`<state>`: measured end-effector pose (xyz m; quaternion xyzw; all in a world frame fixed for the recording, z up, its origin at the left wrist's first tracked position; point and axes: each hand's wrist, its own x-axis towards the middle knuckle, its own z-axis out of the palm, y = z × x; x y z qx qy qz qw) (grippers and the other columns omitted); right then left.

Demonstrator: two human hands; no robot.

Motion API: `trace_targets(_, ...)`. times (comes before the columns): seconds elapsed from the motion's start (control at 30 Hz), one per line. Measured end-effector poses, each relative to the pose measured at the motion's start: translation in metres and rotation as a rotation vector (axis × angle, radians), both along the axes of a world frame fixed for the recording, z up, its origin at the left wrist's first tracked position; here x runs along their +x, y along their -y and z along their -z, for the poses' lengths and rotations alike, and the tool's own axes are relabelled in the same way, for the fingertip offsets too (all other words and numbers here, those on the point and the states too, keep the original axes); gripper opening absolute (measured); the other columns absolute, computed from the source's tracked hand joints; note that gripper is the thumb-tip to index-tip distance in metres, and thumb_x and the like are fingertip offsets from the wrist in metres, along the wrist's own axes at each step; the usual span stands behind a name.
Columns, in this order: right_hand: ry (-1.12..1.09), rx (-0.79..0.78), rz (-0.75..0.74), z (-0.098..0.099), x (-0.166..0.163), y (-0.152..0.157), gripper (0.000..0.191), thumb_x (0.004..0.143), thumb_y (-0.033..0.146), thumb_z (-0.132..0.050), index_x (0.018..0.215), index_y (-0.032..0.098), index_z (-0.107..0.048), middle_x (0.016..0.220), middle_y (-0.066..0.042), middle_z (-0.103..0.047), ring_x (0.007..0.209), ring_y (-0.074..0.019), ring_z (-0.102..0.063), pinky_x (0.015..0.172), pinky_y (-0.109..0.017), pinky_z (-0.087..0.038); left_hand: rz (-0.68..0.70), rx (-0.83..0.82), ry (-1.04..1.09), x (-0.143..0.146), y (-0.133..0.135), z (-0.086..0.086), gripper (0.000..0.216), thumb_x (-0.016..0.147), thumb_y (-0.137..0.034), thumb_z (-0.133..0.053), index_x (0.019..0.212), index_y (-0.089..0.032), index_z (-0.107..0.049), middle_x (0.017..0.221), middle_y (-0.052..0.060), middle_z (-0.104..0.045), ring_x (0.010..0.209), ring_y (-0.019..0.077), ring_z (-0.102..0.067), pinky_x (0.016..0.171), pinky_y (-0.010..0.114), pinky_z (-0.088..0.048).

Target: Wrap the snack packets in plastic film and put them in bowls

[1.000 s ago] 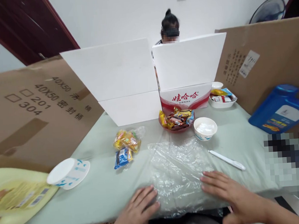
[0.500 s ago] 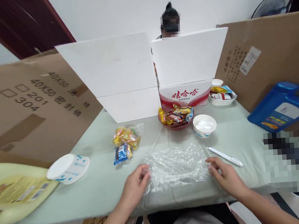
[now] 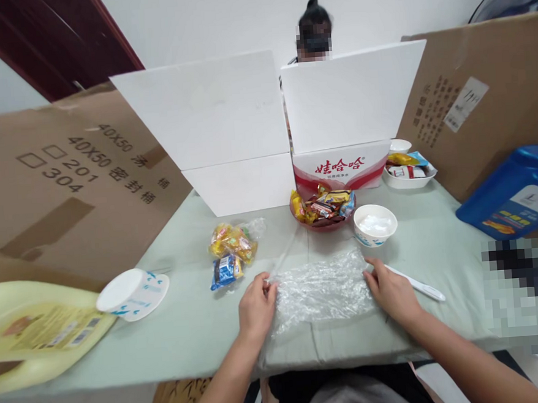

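Note:
A crumpled clear plastic sheet (image 3: pixel 321 287) lies folded on the pale green table (image 3: pixel 190 330) in front of me. My left hand (image 3: pixel 257 307) pinches its left edge, fingers curled. Its right edge is held by my right hand (image 3: pixel 392 290), fingers closed on the film. Beyond the sheet stand a white paper bowl (image 3: pixel 374 225) and a red bowl of wrapped sweets (image 3: pixel 323 207). A clear bag of sweets (image 3: pixel 231 253) lies to the left. Just right of my right hand is a white pen-like tool (image 3: pixel 420 286).
A tipped white paper bowl (image 3: pixel 132 294) and a yellow jug (image 3: pixel 33 331) lie at the left, a blue jug (image 3: pixel 517 193) at the right. Cardboard walls and white foam boards (image 3: pixel 227 124) fence the table. A red-and-white carton (image 3: pixel 340 169) and a snack dish (image 3: pixel 409 170) stand behind. Another person sits beyond the boards.
Both hands moved away from me across the table, folding the plastic sheet over on itself. The sheet went from spread flat to a narrower band gripped at both ends.

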<state>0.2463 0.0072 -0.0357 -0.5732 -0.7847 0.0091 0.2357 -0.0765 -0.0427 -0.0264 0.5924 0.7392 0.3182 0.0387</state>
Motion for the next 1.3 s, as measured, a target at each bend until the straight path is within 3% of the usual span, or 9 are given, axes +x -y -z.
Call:
trace_targets(0.3,0.208,-0.119,0.092,0.003,-0.009,-0.015,0.037,0.098,0.034,-0.037,0.125,0.014,-0.050,0.086,-0.012,-0.073,0.069,-0.0265,-0.069,0.054,-0.031,-0.043,0.042,-0.059,-0.222,-0.003,-0.004,0.010,0.019,0.087,-0.026,-0.052,0.102,-0.018,-0.061,0.078,0.004,-0.066,0.076,0.0215,-0.063,0.071,0.032,-0.049)
trace_targets(0.43,0.227,0.008,0.102,-0.015,-0.004,-0.014,0.037,0.096,0.040,-0.041,0.117,0.014,-0.056,0.092,-0.013,-0.071,0.076,-0.0263,-0.066,0.062,-0.033,-0.045,0.000,0.027,-0.205,-0.012,0.001,-0.010,0.029,0.087,-0.032,-0.053,0.109,-0.015,-0.058,0.092,0.009,-0.064,0.084,0.0240,-0.063,0.075,0.036,-0.050)
trace_targets(0.53,0.161,0.158,-0.049,-0.032,-0.004,-0.007,0.036,0.096,0.041,-0.043,0.110,0.015,-0.061,0.099,-0.015,-0.067,0.090,-0.0286,-0.062,0.076,-0.039,-0.046,-0.056,0.217,-0.278,-0.010,0.008,-0.034,0.031,0.090,-0.037,-0.052,0.108,-0.013,-0.058,0.099,0.013,-0.061,0.097,0.0288,-0.059,0.085,0.042,-0.048)
trace_targets(0.63,0.098,0.115,-0.279,-0.035,-0.014,-0.004,0.033,0.097,0.035,-0.041,0.112,0.017,-0.063,0.110,-0.014,-0.066,0.101,-0.0269,-0.059,0.087,-0.041,-0.045,0.122,0.260,-0.310,0.008,0.013,-0.042,0.021,0.093,-0.031,-0.049,0.102,-0.016,-0.061,0.094,0.010,-0.063,0.095,0.0257,-0.059,0.087,0.040,-0.046)
trace_targets(0.73,0.159,0.001,-0.472,-0.019,-0.024,-0.007,0.043,0.097,0.039,-0.042,0.131,0.016,-0.053,0.134,-0.013,-0.056,0.125,-0.0280,-0.048,0.103,-0.047,-0.038,0.415,0.067,-0.357,0.029,0.015,-0.022,0.034,0.092,-0.036,-0.050,0.121,-0.018,-0.057,0.116,0.012,-0.063,0.110,0.0276,-0.056,0.094,0.043,-0.044)
trace_targets(0.83,0.242,-0.089,-0.489,0.000,-0.024,-0.010,0.063,0.094,0.052,-0.041,0.145,0.016,-0.037,0.149,-0.014,-0.040,0.140,-0.0311,-0.029,0.110,-0.056,-0.025,0.524,-0.124,-0.457,0.036,0.016,0.003,0.067,0.085,-0.053,-0.056,0.142,-0.021,-0.040,0.147,0.013,-0.041,0.137,0.0393,-0.029,0.106,0.058,-0.028)
trace_targets(0.97,0.240,-0.110,-0.432,0.003,-0.007,0.002,0.068,0.093,0.056,-0.042,0.148,0.017,-0.032,0.153,-0.014,-0.032,0.144,-0.0334,-0.018,0.111,-0.061,-0.019,0.538,-0.116,-0.476,0.026,0.021,0.007,0.067,0.087,-0.054,-0.054,0.145,-0.026,-0.036,0.155,0.012,-0.026,0.144,0.0385,-0.013,0.111,0.061,-0.017)
trace_targets(1.17,0.221,-0.112,-0.589,-0.008,0.040,0.044,0.079,0.085,0.056,-0.056,0.150,0.021,-0.027,0.154,-0.012,-0.031,0.144,-0.0300,-0.021,0.113,-0.053,-0.022,0.669,0.052,-0.385,0.008,0.055,-0.012,0.041,0.086,-0.039,-0.059,0.121,-0.018,-0.058,0.127,0.014,-0.057,0.126,0.0316,-0.046,0.106,0.050,-0.036)
trace_targets(1.3,0.180,-0.069,-0.577,0.004,0.066,0.074,0.055,0.090,0.029,-0.055,0.143,0.024,-0.041,0.144,-0.009,-0.048,0.135,-0.0254,-0.039,0.109,-0.047,-0.033,0.828,-0.020,-0.384,-0.004,0.077,-0.007,0.033,0.084,-0.030,-0.063,0.115,-0.020,-0.061,0.120,0.010,-0.064,0.118,0.0270,-0.055,0.101,0.043,-0.045)
